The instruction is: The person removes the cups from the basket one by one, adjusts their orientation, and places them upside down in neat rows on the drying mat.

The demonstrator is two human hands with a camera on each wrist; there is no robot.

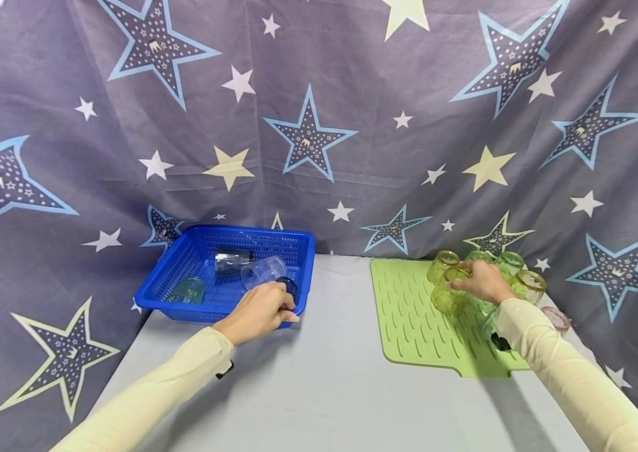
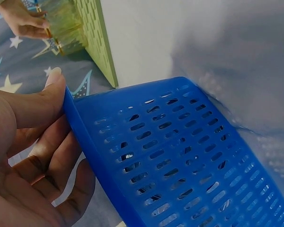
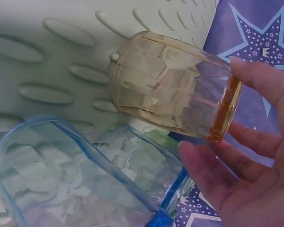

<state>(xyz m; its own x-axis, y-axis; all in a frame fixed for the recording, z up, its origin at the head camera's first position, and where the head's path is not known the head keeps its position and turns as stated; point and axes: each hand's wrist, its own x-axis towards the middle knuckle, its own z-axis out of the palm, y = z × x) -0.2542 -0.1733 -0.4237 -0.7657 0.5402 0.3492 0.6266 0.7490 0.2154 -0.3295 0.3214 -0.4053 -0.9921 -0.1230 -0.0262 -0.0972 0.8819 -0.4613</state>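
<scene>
My left hand [image 1: 259, 312] grips the near right corner of the blue plastic basket [image 1: 152, 295]; in the left wrist view, the thumb lies at the rim and the other fingers curl below it outside. Inside the basket lie a clear glass [image 1: 263, 272], a dark glass [image 1: 233, 262] and a greenish glass [image 1: 190, 290]; another dark glass [image 1: 288, 287] shows just beyond my left hand. On the green drying mat [image 1: 409, 314], my right hand [image 1: 483, 282] holds an upside-down yellow glass [image 3: 165, 85] near its base, between thumb and fingers. Bluish glasses [image 3: 61, 175] stand close beside it.
Several more tinted glasses crowd the mat's right side, including another yellow glass [image 1: 441, 267] behind, an amber glass [image 1: 529, 285] and a pink glass [image 1: 556, 319] at the edge. The white table [image 1: 341, 376] spans between basket and mat. A star-patterned curtain [image 1: 352, 207] hangs directly behind.
</scene>
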